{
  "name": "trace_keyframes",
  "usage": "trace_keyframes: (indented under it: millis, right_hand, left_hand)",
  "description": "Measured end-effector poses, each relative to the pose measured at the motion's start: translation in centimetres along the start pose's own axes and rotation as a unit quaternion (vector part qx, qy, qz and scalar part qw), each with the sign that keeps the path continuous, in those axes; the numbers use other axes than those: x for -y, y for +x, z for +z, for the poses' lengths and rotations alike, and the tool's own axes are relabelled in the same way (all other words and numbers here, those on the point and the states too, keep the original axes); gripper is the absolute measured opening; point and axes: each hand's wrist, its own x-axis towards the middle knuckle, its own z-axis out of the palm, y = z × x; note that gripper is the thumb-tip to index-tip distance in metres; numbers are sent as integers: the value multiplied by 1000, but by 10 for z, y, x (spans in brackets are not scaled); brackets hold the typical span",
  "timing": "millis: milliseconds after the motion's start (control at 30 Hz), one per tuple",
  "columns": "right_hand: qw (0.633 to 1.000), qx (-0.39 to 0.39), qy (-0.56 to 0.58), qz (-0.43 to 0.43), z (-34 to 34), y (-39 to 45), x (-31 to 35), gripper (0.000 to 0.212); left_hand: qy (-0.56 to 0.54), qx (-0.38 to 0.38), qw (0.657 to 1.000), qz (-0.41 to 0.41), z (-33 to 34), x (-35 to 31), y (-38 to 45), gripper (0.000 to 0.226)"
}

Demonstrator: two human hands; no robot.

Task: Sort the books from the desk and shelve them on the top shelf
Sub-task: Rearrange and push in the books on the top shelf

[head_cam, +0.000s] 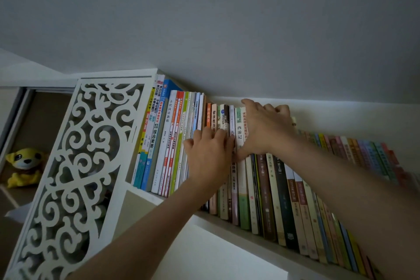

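Observation:
A long row of upright books (281, 200) fills the white top shelf (238, 228), spines facing me. My left hand (208, 154) lies flat with its fingers spread against the spines near the row's left part. To its right, my right hand (264, 129) reaches over the tops of the books, fingers curled behind them and thumb pressed on the spines beside a pale book (239, 134) with dark lettering. Taller books (159, 134) with blue, white and red spines stand at the far left end.
A white carved fretwork panel (75, 166) closes the shelf's left end. Behind it, lower left, a yellow plush toy (23, 166) sits on a brown surface. The ceiling is close above the books. Colourful thin books (363, 152) continue to the right.

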Motion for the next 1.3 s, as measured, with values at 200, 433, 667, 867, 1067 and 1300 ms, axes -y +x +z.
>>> trace_keyframes:
  millis: [200,433,667,867,1067,1300]
  right_hand:
    - [1000,16,6,20,-2,2,3,115]
    - [1000,3,18,-15,-3,-2,-3,126]
    - [995,42,72,47,-17,-20,-31,125]
    - [990,24,135,42,0,-24,-35,117]
    - [991,32,121,45,0,-21,-37,115]
    - [991,25,126,31,0,-20,-41,113]
  left_hand:
    - [-107,-9,994,19,-10,-3,20,20]
    - [-110,4,994,27,-8,11,4,22]
    - [-182,49,982,7,-1,10,-23,16]
    - [-206,74,976,-14,-10,10,-23,17]
    - [-246,44,966,-67,-36,10,-41,14]
    - [-242,159,950,-120,-49,4,-36,15]
